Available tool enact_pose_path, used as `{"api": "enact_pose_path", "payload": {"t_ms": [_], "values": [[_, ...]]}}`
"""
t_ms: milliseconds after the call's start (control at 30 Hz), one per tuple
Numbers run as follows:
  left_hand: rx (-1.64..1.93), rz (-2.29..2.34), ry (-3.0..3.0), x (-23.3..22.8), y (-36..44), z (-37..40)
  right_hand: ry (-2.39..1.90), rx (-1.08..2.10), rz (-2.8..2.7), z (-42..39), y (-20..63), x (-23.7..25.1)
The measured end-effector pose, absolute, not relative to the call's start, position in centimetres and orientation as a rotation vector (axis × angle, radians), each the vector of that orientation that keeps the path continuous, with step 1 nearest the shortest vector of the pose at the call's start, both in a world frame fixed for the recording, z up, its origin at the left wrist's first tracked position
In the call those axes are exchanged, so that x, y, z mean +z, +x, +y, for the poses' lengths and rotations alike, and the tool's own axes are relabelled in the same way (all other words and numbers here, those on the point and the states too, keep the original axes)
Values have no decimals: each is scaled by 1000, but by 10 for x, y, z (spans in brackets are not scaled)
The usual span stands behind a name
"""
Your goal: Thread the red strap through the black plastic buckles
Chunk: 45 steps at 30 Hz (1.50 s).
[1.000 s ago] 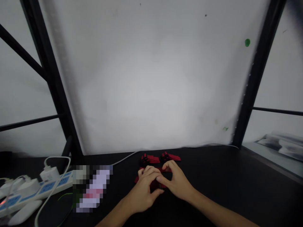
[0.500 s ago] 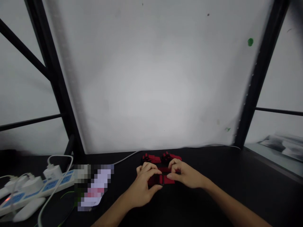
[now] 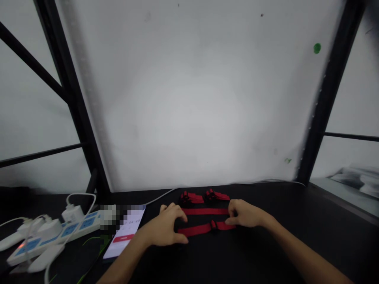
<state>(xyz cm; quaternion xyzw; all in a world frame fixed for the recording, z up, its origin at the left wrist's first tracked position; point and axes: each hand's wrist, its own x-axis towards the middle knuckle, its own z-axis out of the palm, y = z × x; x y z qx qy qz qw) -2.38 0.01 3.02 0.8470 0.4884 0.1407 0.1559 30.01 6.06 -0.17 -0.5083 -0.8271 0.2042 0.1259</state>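
Low centre of frame, on the black table (image 3: 296, 221). My left hand (image 3: 166, 230) and right hand (image 3: 247, 214) sit at opposite ends of a red strap (image 3: 204, 228) pulled out flat between them.

Grip: left fingers curled down over the strap's left end, thumb at the near band; right fingers closed over the right end. Both hands have hold of it. How hard they pinch I cannot tell, since the fingertips hide the cloth beneath.

Strap lies in two parallel bands, one farther, one nearer, running left to right across the frame. That is its long axis: side to side, level with both hands. A small dark buckle (image 3: 212, 225) sits on the near band, roughly midway, a touch nearer my right hand.

Just beyond the strap, toward the white wall (image 3: 192, 98), lie the rolled straps (image 3: 204, 196), red bundles set side by side, touching neither hand.

Count: one strap spread out, two rolled, one buckle seen.

Lower left of frame: one phone (image 3: 126, 232) with lit screen, just beside my left wrist; farther left one power strip (image 3: 56, 234) with white plugs and cables. Black frame posts rise at both sides.
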Motion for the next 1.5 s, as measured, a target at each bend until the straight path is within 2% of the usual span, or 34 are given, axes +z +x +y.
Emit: {"api": "enact_pose_path", "payload": {"t_ms": [133,267,433,567,733,967,1200,1333,1500], "values": [[89,1370,2306,43,-43,-1,-1626,450,-2363,64,314,6],[69,1319,2285,34,-42,3,-1482,295,-2370,56,297,16],[268,1262,2298,24,-40,10,-1082,485,-2572,40,236,14],[567,1373,2265,13,-39,15,-1041,558,-2677,37,204,1],[642,1334,2260,0,-33,17,-1058,649,-2575,39,205,-5],[822,1191,2182,9,-13,7,-906,1132,-2184,40,223,8],[806,1123,2252,13,5,-4,-802,1187,-1985,31,216,5],[911,1153,2216,16,7,-8,-764,1173,-1961,30,213,3],[905,1227,2023,15,8,-2,-772,1044,-2031,26,213,7]]}}
